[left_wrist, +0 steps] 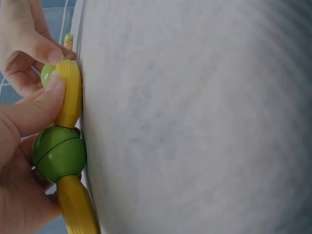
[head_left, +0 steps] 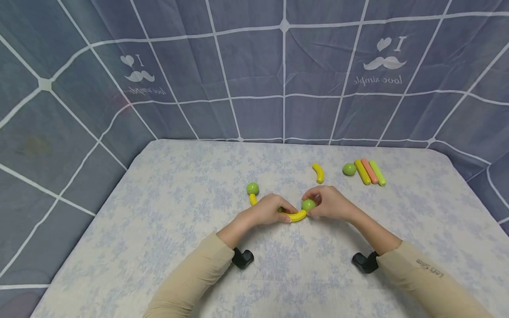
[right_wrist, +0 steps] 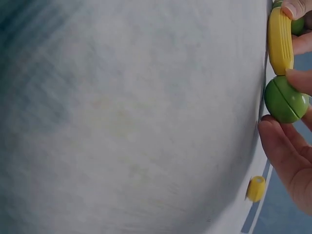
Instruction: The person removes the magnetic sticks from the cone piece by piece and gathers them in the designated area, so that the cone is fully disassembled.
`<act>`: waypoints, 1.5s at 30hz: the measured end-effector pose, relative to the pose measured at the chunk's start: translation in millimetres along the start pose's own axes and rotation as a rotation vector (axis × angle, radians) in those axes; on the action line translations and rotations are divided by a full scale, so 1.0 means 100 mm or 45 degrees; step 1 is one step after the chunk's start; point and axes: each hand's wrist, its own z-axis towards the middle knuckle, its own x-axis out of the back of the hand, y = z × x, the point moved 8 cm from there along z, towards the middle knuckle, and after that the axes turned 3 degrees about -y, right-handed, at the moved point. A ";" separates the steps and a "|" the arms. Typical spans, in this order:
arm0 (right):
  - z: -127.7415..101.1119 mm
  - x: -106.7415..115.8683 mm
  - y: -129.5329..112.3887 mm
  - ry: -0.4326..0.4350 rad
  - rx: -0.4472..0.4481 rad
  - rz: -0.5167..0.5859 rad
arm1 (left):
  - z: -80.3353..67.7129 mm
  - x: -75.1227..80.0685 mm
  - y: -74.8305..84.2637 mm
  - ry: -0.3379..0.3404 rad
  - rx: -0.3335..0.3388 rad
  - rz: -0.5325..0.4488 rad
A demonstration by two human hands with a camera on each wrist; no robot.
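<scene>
Hands meeting at mid-table over a chain of toy pieces.

Left hand (head_left: 269, 209): clasping a yellow curve (head_left: 296, 216), fingers curled over it, thumb pressing its top in the left wrist view (left_wrist: 68, 92). Palm covering a green ball (left_wrist: 59, 153) joined to that curve, with a second curve (left_wrist: 77, 207) running on from the ball's other side; seen from the head as a yellow stub (head_left: 252, 199) poking out beyond the knuckles. Farther along, touching that stub's end, an end ball (head_left: 252, 188) lying free on the cloth.

Right hand (head_left: 329, 202): pinching another ball (head_left: 308, 205) between thumb and fingertips, set against the tip of the clasped curve. Same ball in the right wrist view (right_wrist: 285, 99), seam across its middle, touching the ribbed yellow end (right_wrist: 280, 40), fingers (right_wrist: 282, 151) curled beneath.

Chain lying on the table (head_left: 159, 221), just ahead of both wrists, roughly centred.

Beyond the hands, well apart: loose curve (head_left: 318, 172) lying alone; to its right a spare ball (head_left: 349, 169) just beside three straight sticks laid side by side — yellow (head_left: 362, 172), pink (head_left: 370, 171), green (head_left: 377, 172).

Pale flowered cloth over the table; blue checked sheet (head_left: 254, 66) hung behind, printed with moustaches. Beige sleeves (head_left: 191, 278) on both arms, black wrist mounts (head_left: 242, 258) at the cuffs.
</scene>
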 end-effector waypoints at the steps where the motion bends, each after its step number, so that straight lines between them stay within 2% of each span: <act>1: 0.01 0.01 0.00 0.008 -0.008 -0.006 | 0.00 0.00 0.00 0.008 0.005 -0.003; 9: -0.01 0.03 0.08 0.061 -0.093 0.034 | 0.01 0.00 0.00 0.053 0.012 -0.016; 17: -0.08 0.21 0.04 0.244 -0.041 -0.227 | 0.00 0.00 -0.02 0.066 0.019 -0.018; 19: -0.12 0.28 0.07 0.259 -0.062 -0.211 | -0.01 -0.01 -0.03 0.069 0.027 -0.018; 26: -0.31 0.55 0.32 0.309 -0.277 -0.093 | -0.01 0.00 -0.03 0.062 0.051 -0.017; 30: -0.39 0.70 0.47 0.337 -0.348 -0.054 | 0.00 0.01 -0.01 0.049 0.059 -0.016; 33: -0.43 0.80 0.56 0.367 -0.359 -0.070 | -0.01 0.01 -0.01 0.043 0.051 -0.006; 38: -0.51 0.88 0.65 0.385 -0.386 -0.185 | 0.01 0.01 0.00 0.028 0.014 0.004; 45: -0.56 0.93 0.75 0.372 -0.421 -0.171 | 0.01 0.01 -0.01 0.024 0.024 0.018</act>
